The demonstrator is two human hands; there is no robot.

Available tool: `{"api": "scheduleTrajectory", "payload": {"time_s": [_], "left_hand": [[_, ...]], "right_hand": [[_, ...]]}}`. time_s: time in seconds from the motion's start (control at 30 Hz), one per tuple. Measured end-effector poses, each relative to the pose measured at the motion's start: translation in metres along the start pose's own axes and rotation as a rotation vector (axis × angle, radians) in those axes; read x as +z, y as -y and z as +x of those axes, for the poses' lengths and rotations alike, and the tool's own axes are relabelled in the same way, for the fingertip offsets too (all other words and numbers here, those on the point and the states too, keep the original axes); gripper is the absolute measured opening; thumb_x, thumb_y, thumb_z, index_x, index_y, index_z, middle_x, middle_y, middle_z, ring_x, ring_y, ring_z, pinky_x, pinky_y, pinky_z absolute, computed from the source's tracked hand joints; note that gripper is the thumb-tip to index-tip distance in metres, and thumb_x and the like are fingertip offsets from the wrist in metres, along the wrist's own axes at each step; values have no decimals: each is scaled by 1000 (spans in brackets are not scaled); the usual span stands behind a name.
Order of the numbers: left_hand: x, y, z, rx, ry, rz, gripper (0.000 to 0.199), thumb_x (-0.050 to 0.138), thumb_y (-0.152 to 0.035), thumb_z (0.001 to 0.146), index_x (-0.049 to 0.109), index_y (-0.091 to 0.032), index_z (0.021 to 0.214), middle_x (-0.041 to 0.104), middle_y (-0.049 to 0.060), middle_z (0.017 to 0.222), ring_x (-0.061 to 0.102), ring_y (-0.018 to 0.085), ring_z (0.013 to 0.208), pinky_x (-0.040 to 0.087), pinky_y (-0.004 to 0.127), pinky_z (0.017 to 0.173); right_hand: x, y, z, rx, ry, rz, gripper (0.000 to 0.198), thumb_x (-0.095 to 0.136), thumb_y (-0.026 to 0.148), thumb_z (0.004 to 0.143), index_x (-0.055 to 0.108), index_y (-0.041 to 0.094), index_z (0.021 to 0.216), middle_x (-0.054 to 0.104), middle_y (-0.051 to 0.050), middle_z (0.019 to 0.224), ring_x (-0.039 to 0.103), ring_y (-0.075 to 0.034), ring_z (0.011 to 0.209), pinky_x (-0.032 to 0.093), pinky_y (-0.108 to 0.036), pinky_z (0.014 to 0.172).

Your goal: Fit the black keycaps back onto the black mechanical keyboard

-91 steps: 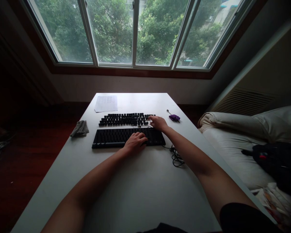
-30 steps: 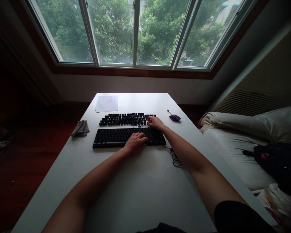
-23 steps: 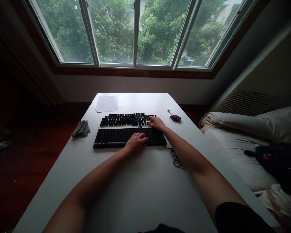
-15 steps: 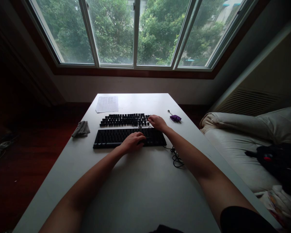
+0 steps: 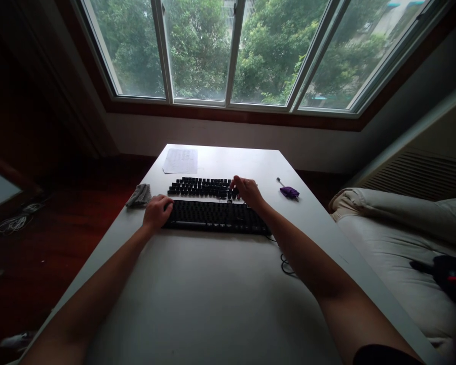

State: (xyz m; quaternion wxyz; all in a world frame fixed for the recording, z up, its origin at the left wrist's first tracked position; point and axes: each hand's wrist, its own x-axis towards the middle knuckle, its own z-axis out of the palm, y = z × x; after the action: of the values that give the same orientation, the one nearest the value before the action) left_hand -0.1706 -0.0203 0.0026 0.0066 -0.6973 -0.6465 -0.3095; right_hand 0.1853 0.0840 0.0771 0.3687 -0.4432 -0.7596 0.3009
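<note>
A black keyboard [image 5: 213,217] lies across the white table. My left hand [image 5: 157,213] is closed around its left end, fingers on the top left corner. Behind the keyboard stand rows of loose black keycaps [image 5: 201,187]. At the right end of these rows is my right hand [image 5: 249,192], its thumb and forefinger bent down around a keycap among the others. The right forearm passes over the keyboard's cable [image 5: 287,264].
A grey cloth [image 5: 140,195] lies by the table's left edge. Printed paper [image 5: 180,160] rests at the back left. On the right are a purple cloth-like item [image 5: 289,192] and a small brush-like stick [image 5: 280,181]. A pale sofa [image 5: 380,218] stands beside the table.
My left hand has moved from the middle of the keyboard to its left end. The right hand has bent its fingers down over the keycaps. The view has swung slightly left.
</note>
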Motion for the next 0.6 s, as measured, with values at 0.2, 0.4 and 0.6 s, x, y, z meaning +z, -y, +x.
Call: {"api": "scheduleTrajectory", "payload": {"time_s": [0.2,0.4,0.6], "left_hand": [[15,17,-10,-161,-19,-125,24,50,-34,91,70,-21,93,65,5,99,59,23,97,47,38,93],[17,20,-14,-113,-9,-254,21,53,-33,90,71,-22,93,65,5,100,60,21,95,50,34,85],[13,22,-19,-39,16,-240,18,55,-30,89,71,-22,94,64,6,102,59,23,95,49,36,84]], "right_hand": [[34,13,13,92,419,351,51,59,66,87,71,18,97,64,0,65,63,-12,56,52,-23,56],[64,27,9,-15,581,446,37,73,42,82,69,16,109,64,1,71,59,-10,62,51,-24,61],[110,27,3,8,392,486,30,73,42,78,67,16,92,59,3,62,54,-10,54,45,-23,54]]}}
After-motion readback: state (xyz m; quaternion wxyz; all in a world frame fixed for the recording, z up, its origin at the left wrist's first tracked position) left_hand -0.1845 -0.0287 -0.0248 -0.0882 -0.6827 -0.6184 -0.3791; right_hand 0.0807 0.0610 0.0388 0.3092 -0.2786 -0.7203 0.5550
